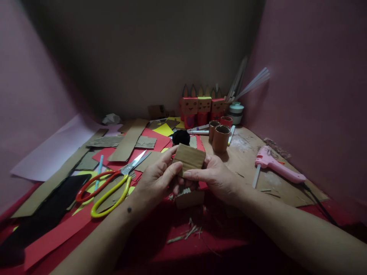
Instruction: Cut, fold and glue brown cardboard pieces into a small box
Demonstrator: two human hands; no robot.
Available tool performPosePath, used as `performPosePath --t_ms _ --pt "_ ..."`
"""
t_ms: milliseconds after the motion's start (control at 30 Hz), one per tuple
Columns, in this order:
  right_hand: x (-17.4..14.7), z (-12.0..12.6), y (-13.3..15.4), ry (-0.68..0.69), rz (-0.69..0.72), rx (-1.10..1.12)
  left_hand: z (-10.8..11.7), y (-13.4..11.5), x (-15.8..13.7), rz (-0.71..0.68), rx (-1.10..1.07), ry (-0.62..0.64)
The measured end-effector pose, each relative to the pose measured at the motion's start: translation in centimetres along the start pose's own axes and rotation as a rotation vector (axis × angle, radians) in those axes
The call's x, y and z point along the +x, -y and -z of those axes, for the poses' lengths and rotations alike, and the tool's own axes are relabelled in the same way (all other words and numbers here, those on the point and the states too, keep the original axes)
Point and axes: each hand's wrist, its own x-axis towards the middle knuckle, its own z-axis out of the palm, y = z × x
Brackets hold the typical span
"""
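Observation:
A small, squarish piece of brown cardboard (189,157) is held up between both hands over the near part of the table. My left hand (162,172) grips its left side, thumb on the front face. From the right, my right hand (215,173) pinches the lower right corner, its thumb lying across the face. The fingers behind the cardboard are partly hidden. Just below the hands is another cardboard piece (190,200) with a ragged, torn edge. Scissors (126,173) with one red and one yellow handle lie left of my left hand, blades half apart.
Cardboard strips (130,141) and coloured paper cover the left side. Cardboard tubes (221,138) stand beyond my right hand, with decorated box-headed figures (190,107) behind them. A pink glue gun (278,166) with a cord lies at right. Cardboard scraps (187,233) litter the red near edge.

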Motion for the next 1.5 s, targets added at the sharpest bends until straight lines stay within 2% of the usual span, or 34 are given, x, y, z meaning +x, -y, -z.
performPosePath --t_ms 100,267,400,533,633,700,967,1500 --pt "0.0 0.0 0.1 -0.021 -0.002 -0.006 0.1 0.3 0.0 -0.026 0.039 -0.051" --pt "0.0 -0.3 -0.2 -0.07 -0.036 0.034 0.2 0.2 0.1 -0.138 0.19 -0.294" --pt "0.0 -0.4 -0.7 -0.092 -0.02 -0.006 0.5 0.0 0.1 -0.082 0.102 -0.32" --pt "-0.2 -0.3 -0.8 -0.103 0.065 -0.143 0.7 0.0 -0.1 -0.162 0.142 -0.362" --pt "-0.5 -0.2 -0.5 -0.133 0.145 -0.24 0.7 0.0 -0.3 -0.205 0.188 -0.348" --pt "-0.5 -0.2 -0.4 -0.16 0.167 -0.219 0.6 0.0 -0.4 -0.221 0.207 -0.331" --pt "-0.2 0.2 -0.7 -0.096 0.099 -0.004 1.0 0.3 -0.7 -0.238 0.208 -0.29" --pt "0.1 0.7 -0.5 -0.084 0.157 -0.046 0.9 0.6 -0.1 -0.15 0.137 -0.194"
